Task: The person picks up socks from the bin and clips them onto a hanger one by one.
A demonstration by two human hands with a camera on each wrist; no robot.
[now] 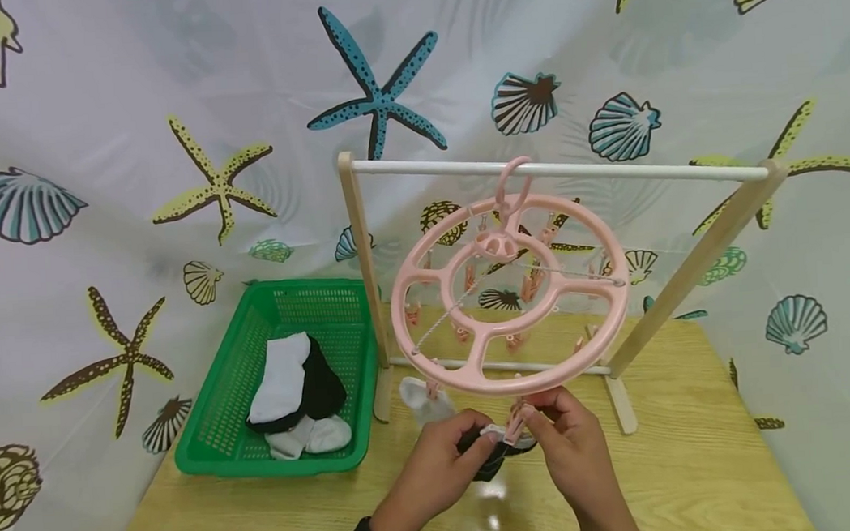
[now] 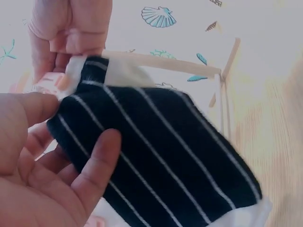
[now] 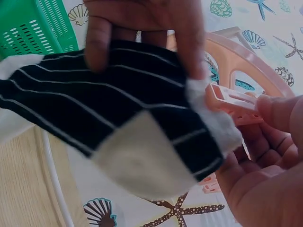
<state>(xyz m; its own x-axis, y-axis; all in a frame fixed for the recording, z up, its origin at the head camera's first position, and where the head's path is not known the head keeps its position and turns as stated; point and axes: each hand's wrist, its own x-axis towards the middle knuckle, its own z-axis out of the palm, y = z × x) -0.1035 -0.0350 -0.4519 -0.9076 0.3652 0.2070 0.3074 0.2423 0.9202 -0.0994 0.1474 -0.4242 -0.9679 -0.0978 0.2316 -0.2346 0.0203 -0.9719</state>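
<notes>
Two hands [image 1: 509,447], striped knit sock [image 2: 156,151]

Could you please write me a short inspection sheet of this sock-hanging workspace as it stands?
Surface: wooden table, bare at the right.
Job's things: striped sock, dark with white lines, held at a pink clip under the round pink hanger, which hangs on the wooden rack; a white sock already hangs there.
Clutter: green basket with white and black socks.
Grippers: left hand holds the sock; right hand pinches the clip.
Cables: nothing seen.
Surroundings: seashell curtain behind.
</notes>
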